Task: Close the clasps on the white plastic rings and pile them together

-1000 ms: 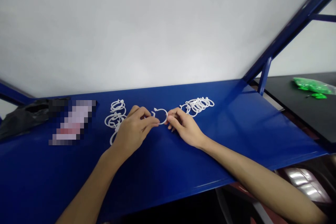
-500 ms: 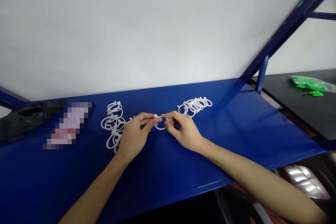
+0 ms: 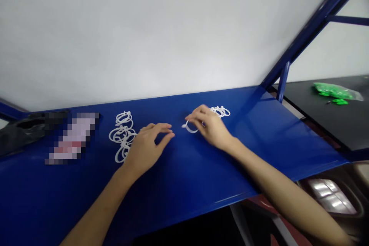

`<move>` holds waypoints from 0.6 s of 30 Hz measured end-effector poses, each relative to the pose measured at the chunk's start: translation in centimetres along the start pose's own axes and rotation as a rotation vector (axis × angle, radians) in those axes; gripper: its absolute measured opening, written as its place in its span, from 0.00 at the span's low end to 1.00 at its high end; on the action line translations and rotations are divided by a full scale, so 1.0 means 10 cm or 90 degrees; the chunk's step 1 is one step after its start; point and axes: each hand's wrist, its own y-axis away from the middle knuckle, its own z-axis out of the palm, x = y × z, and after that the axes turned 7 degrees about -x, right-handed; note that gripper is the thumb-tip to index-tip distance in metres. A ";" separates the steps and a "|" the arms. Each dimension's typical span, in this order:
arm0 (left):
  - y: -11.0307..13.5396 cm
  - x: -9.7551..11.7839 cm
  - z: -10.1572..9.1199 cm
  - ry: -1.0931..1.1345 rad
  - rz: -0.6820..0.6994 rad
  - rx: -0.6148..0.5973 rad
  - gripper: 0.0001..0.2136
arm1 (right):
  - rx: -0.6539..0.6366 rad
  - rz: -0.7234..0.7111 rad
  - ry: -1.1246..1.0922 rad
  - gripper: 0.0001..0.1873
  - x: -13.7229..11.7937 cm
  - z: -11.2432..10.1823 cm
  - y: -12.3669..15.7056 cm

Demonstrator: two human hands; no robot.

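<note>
A white plastic ring [image 3: 191,129] with a small knob on it is pinched in the fingers of my right hand [image 3: 210,125], a little above the blue table [image 3: 184,184]. Behind that hand lies a row of similar white rings [image 3: 222,112], partly hidden by it. My left hand [image 3: 148,142] holds nothing, its thumb and fingers apart, pointing towards the ring. To its left a loose pile of white rings [image 3: 122,134] spreads over the table, and my left hand covers part of it.
A pixelated pale packet [image 3: 75,134] and a black plastic bag [image 3: 17,134] lie at the left. The white wall [image 3: 161,34] stands behind the table, with a blue frame post [image 3: 284,80] at the right. A bag of green pieces [image 3: 336,90] rests on a black table.
My left hand has let go of the ring and its fingers have parted. My right hand has carried the ring to the right, towards the row of rings. The view has shifted slightly.
</note>
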 end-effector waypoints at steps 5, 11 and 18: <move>-0.02 -0.31 -0.25 -0.289 -0.084 -0.053 0.16 | 0.016 0.271 0.126 0.08 0.65 -0.61 -0.22; 0.06 -0.32 -0.24 -0.385 -0.099 -0.147 0.20 | -0.145 0.396 -0.023 0.07 1.15 -0.85 -0.29; 0.03 -0.29 -0.18 -0.369 -0.078 -0.139 0.15 | -0.236 0.388 -0.030 0.08 1.22 -0.83 -0.33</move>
